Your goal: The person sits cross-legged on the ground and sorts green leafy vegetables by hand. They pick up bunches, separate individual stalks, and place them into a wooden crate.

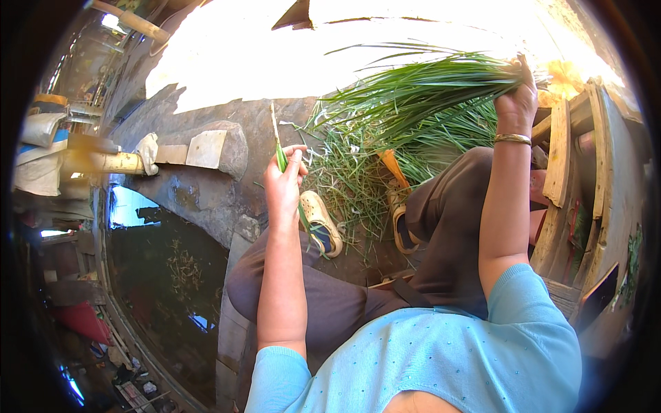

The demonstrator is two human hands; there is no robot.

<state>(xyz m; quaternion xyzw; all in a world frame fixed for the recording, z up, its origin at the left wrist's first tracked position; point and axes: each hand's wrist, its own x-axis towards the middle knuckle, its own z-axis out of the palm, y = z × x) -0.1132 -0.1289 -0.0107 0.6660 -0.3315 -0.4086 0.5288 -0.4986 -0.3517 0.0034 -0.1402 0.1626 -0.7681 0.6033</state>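
My right hand (518,103), with a bangle at the wrist, grips a large bunch of long green leafy stalks (434,85) by its pale base end at the upper right; the leaves spread to the left. My left hand (285,168) holds a thin stalk (275,124) with a pale, dry-looking tip pointing up and a green blade hanging below the palm. Between and beyond my feet lies a litter of cut or loose leaf pieces (343,178). More green stalks (454,126) lie in a heap beneath the held bunch.
Yellow clogs (321,222) are on my feet. At the left, dark water (170,268) fills a walled basin beside a stone ledge (237,304). A flat stone block (206,148) stands above it. A rough wooden frame (557,155) is close at my right. Sunlit ground ahead is overexposed.
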